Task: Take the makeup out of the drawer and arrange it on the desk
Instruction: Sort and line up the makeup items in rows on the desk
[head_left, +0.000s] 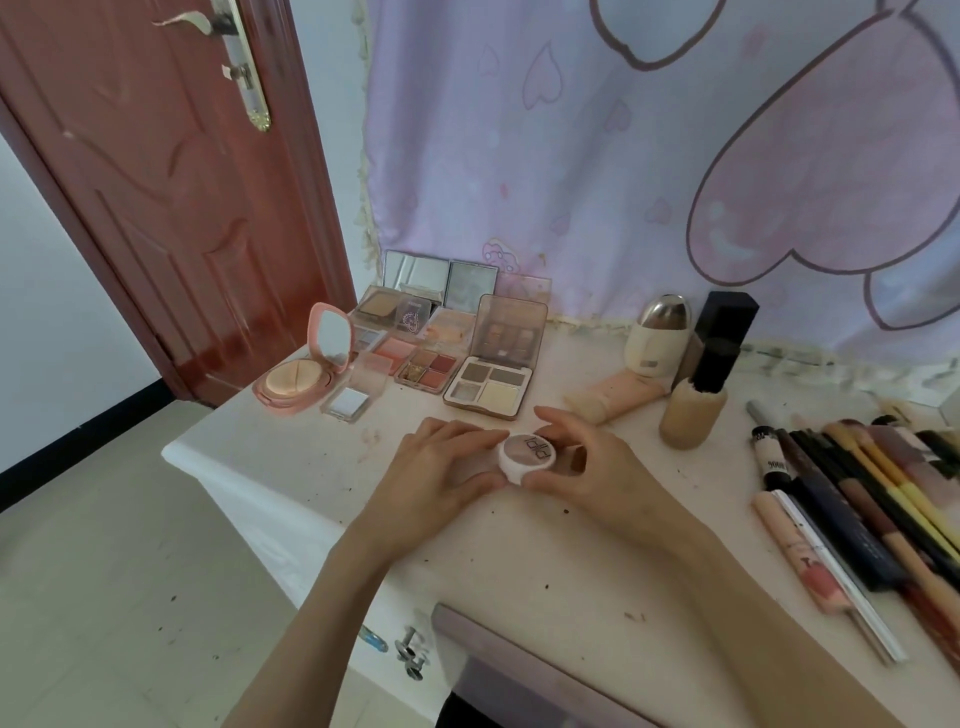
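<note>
Small round compact (527, 453), white rim, greyish-mauve lid w/ dark lettering on top. It sits mid-counter (519, 561), tilted a bit toward the camera, held between both hands. Left hand (441, 467) grips its left side, fingers curled over the top edge, thumb under. Right hand (587, 457) pinches the right side, index arched over the back, thumb at the front.

Behind it, near the wall: open 4-pan palette (491, 389) w/ clear lid up, just beyond the fingertips. Left of that a reddish quad (426, 371), more open palettes and mirrors stacked toward the back, a clear case (353, 397), and a pink cushion (301, 382) w/ mirror lid raised at the counter's left corner.

Right of the hands: beige bottle (691, 415) w/ black cap, upright; peach tube (613, 397) lying flat behind it; cream egg-shaped bottle (657, 340) w/ silver top. Far right: row of pencils and brushes (857, 509) laid side by side.

Drawer (498, 654) edge shows at the near side, under the forearms. Pink heart curtain (623, 156) behind; red door (171, 182) left.
</note>
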